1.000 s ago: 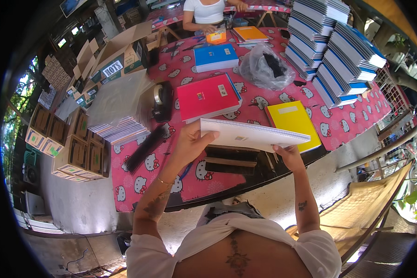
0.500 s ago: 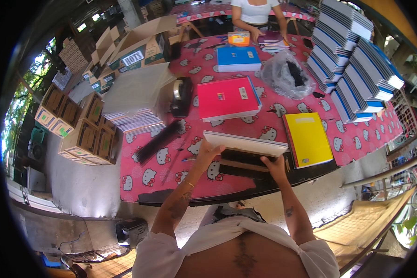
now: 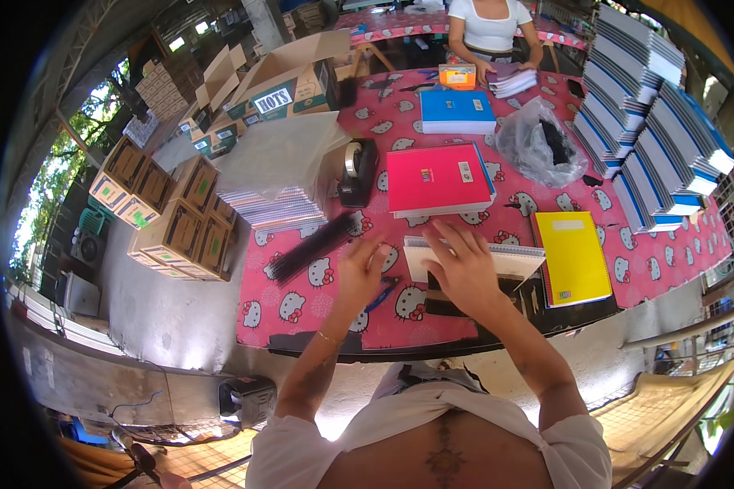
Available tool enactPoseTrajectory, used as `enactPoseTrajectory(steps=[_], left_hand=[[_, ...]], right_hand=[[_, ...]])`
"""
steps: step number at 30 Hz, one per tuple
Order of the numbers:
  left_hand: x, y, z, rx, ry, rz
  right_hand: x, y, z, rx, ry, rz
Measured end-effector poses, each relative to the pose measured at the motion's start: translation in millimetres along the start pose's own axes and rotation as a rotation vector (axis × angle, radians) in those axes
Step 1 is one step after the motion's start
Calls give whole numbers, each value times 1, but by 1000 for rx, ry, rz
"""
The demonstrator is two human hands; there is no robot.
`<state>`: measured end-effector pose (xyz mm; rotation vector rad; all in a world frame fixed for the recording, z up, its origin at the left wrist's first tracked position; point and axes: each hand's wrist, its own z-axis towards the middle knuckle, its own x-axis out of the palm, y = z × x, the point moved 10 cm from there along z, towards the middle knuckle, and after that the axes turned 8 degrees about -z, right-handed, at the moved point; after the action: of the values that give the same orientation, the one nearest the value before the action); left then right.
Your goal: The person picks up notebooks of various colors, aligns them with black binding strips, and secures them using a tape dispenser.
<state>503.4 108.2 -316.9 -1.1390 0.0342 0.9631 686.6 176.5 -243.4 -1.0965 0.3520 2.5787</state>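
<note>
White notebook (image 3: 511,262) | right hand (image 3: 463,262), fingers spread over it | left hand (image 3: 362,270) half-curled near black wiry bundle (image 3: 308,251), pinch cannot be told | yellow notebook (image 3: 573,257) at right

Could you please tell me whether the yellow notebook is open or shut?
Shut: the yellow notebook lies flat with its cover facing up and no page spread visible.

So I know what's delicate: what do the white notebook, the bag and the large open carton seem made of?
White notebook: probably matte paper or card, by its dull face.
Bag: likely glossy plastic; see-through, with bright creases.
Large open carton: apparently matte cardboard, by its brown folded flaps.
</note>
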Motion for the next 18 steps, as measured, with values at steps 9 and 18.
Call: enactPoseTrajectory(steps=[9,18], left_hand=[[-3,-36,-9,111,-130,-66],[6,-19,5,48,-7,33]], right_hand=[[60,-13,14,88,107,160],[54,-13,16,86,75,187]])
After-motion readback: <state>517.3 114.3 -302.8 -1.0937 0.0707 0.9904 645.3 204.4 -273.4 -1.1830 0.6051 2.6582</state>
